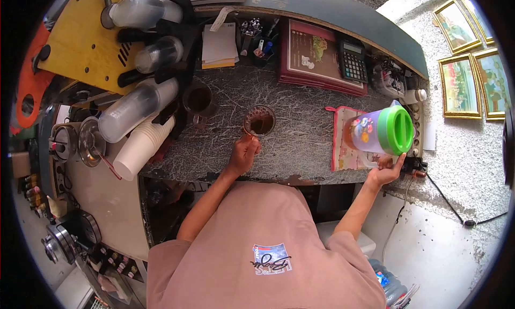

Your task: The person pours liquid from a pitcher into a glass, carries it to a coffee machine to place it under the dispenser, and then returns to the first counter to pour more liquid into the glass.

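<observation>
A clear glass mug point(260, 121) with dark brown liquid stands on the dark scratched counter point(300, 140). My left hand point(246, 154) is closed around its handle. To the right is a plastic pitcher point(375, 129) with a green lid and a flower print, on a pink-edged cloth mat point(340, 160). My right hand point(387, 171) is wrapped around the pitcher's handle, with the thumb up near the lid. A second glass mug point(199, 101), also dark inside, sits to the left of the first.
Stacked paper cups point(142, 148) and clear plastic cups point(129, 110) lie along the left side. At the back are papers point(219, 43), a pen holder point(262, 49), dark red menu books point(311, 51) and a calculator point(353, 61). Framed pictures point(460, 86) hang at right.
</observation>
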Motion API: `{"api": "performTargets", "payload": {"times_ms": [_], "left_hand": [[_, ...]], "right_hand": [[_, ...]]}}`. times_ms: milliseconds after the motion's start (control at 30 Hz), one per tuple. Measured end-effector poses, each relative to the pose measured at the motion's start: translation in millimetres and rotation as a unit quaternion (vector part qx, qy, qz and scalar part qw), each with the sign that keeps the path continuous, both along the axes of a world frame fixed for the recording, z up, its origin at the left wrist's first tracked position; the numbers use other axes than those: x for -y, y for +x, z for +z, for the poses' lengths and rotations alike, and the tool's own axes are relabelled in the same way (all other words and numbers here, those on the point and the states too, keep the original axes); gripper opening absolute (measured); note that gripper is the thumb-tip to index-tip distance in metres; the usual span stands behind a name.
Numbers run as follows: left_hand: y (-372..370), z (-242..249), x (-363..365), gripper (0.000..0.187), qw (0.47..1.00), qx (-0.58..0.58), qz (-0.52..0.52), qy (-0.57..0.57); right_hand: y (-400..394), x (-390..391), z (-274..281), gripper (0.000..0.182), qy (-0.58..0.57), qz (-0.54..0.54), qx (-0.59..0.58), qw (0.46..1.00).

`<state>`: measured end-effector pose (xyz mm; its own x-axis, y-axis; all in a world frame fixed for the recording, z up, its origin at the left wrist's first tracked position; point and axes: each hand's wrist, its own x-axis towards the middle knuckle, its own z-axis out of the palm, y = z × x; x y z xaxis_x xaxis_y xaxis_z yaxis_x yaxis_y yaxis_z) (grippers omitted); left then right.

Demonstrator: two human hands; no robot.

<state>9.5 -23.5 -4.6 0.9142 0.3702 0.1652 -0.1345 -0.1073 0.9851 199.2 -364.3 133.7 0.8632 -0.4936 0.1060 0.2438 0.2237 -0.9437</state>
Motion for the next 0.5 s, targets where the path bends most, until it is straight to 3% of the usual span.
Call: {"api": "performTargets", "payload": {"times_ms": [33,133,500], "left_hand": [[0,-1,-1,0.044,1.0,0.0,-0.003,0.001],[1,-4,0,0.045,1.0,-0.004,-0.008,0.009],[0,-5,-2,0.047,1.0,-0.012,-0.012,-0.005]], "right_hand": [[5,6,-6,0.033,-0.027,-0.071,-0.003,0.997],[20,24,-18,0.031,-0.038,-0.127,0.003,0.991],[18,51,-34,0.035,-0.017,-0.13,0.008,0.991]]}}
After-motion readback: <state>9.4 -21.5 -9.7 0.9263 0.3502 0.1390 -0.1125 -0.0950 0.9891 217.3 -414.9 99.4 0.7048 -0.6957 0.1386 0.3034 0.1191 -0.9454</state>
